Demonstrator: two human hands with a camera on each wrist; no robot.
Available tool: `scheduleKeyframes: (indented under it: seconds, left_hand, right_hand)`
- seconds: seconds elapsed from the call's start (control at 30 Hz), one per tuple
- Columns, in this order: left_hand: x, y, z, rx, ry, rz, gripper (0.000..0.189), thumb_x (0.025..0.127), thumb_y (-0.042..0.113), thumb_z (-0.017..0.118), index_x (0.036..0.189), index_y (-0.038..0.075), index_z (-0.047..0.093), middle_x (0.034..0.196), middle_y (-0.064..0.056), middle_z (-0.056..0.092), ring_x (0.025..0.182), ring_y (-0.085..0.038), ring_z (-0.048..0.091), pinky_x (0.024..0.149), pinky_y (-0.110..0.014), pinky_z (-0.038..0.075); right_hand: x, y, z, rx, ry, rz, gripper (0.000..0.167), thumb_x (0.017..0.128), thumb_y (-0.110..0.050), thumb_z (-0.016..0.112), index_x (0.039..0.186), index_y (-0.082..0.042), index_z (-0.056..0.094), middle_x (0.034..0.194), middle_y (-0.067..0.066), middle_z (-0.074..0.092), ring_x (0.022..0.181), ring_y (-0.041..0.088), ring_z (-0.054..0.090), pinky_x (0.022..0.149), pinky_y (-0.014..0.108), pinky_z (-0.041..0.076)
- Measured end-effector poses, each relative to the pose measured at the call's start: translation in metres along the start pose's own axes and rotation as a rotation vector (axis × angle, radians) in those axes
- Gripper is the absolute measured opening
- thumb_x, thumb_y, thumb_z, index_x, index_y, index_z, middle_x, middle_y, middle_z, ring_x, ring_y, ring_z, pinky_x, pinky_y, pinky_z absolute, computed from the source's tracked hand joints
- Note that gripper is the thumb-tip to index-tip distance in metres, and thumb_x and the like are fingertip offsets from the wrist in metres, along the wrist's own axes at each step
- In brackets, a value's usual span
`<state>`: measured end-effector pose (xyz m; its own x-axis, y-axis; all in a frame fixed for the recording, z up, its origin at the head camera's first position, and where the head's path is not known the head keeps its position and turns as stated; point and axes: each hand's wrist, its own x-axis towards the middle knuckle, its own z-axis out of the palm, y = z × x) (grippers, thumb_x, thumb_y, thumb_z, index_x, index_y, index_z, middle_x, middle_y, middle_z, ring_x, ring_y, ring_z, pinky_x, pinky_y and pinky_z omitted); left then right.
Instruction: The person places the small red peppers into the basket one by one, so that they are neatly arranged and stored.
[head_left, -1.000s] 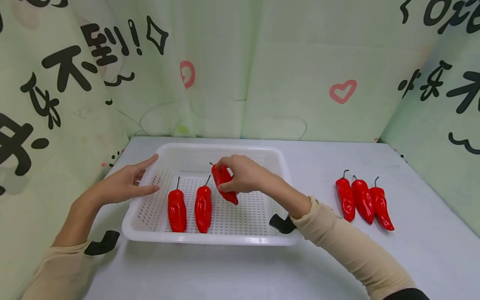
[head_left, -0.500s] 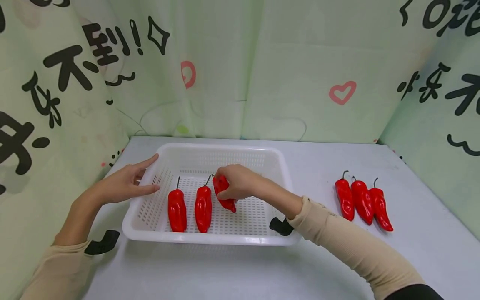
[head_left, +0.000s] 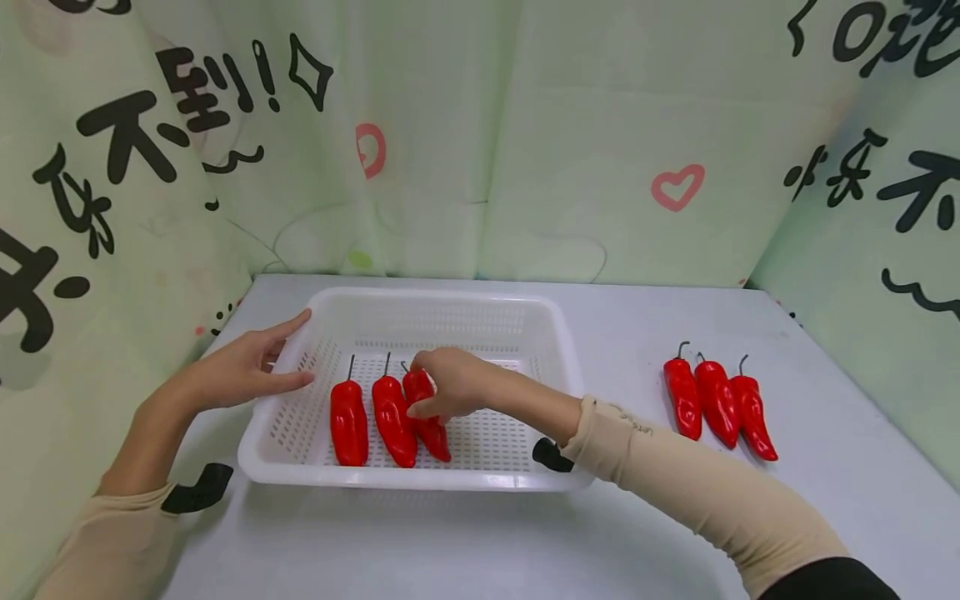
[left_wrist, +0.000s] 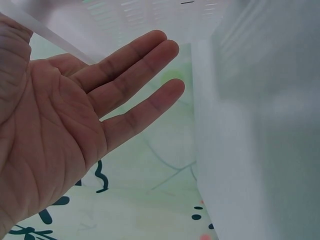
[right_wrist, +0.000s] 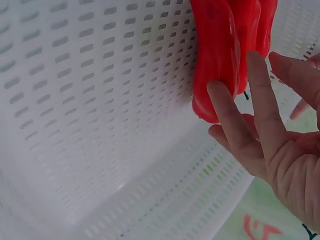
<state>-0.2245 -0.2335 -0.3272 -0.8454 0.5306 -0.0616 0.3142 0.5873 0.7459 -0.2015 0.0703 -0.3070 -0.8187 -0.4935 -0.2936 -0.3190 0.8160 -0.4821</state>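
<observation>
Three glossy red peppers lie side by side in a white perforated plastic basket (head_left: 420, 481): a left pepper (head_left: 349, 423), a middle pepper (head_left: 393, 423) and a right pepper (head_left: 433, 439). My right hand (head_left: 459, 382) touches the right pepper, partly covering its upper half. Its fingers (right_wrist: 265, 107) look spread and nearly straight in the right wrist view. At the basket's left side, my left hand (head_left: 243, 367) rests against the rim. In the left wrist view, several fingers (left_wrist: 142, 112) of it extend straight beneath the rim; the thumb's contact is hard to see there.
Three more red peppers (head_left: 720, 404) lie grouped on the white table (head_left: 630, 333), right of the basket. A pale green curtain (head_left: 585, 150) with black lettering and hearts surrounds the table at the back and sides.
My right hand lowered the right pepper into the basket and moved left with it, against the middle pepper. The middle pepper's stem end shifted left and it now tilts. My left hand stayed put.
</observation>
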Motion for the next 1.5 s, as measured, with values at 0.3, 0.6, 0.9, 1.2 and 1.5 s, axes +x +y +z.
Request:
scheduleKeyframes:
  seconds: [0.3,0.6,0.9,1.2,1.5]
  left_hand:
    - [-0.001,-0.001,0.001,0.003,0.002,0.004,0.094,0.095,0.020,0.073,0.163,0.001,0.011,0.144,-0.034,0.051,0.107,-0.040,0.069,0.070,-0.041,0.064]
    - [-0.001,0.000,0.001,0.012,0.008,0.018,0.093,0.095,0.019,0.073,0.163,0.002,0.012,0.144,-0.034,0.051,0.109,-0.043,0.068,0.071,-0.040,0.064]
    - [-0.001,0.000,0.001,0.020,0.010,0.015,0.094,0.095,0.020,0.073,0.163,0.002,0.012,0.143,-0.033,0.052,0.108,-0.042,0.069,0.072,-0.042,0.064]
    - [0.001,-0.004,0.003,0.005,0.008,0.013,0.094,0.095,0.022,0.074,0.163,0.003,0.012,0.143,-0.033,0.052,0.109,-0.043,0.068,0.071,-0.040,0.064]
    - [0.000,-0.003,0.002,0.023,0.019,0.008,0.094,0.095,0.021,0.074,0.163,0.003,0.012,0.145,-0.033,0.050,0.112,-0.046,0.066,0.072,-0.041,0.064]
  right_hand:
    - [-0.001,-0.003,0.001,0.039,-0.034,0.003,0.063,0.087,-0.017,0.082,0.142,-0.005,0.054,0.119,0.011,0.065,0.085,0.015,0.068,0.063,0.023,0.060]
    - [-0.009,-0.003,-0.017,0.031,0.006,-0.050,0.064,0.091,-0.024,0.078,0.146,-0.004,0.051,0.142,0.017,0.057,0.075,0.011,0.070,0.067,0.025,0.061]
    - [-0.022,-0.001,-0.033,0.105,0.094,-0.116,0.059,0.094,-0.024,0.075,0.145,-0.007,0.052,0.147,0.016,0.052,0.065,0.010,0.071,0.073,0.026,0.059]
    - [-0.042,0.006,-0.049,0.164,0.215,-0.154,0.058,0.096,-0.028,0.073,0.147,-0.011,0.051,0.148,0.009,0.054,0.070,0.012,0.073,0.074,0.029,0.060]
    - [-0.070,0.004,-0.062,0.202,0.367,-0.193,0.058,0.095,-0.027,0.074,0.147,-0.012,0.053,0.146,0.005,0.055,0.076,0.011,0.072,0.065,0.029,0.062]
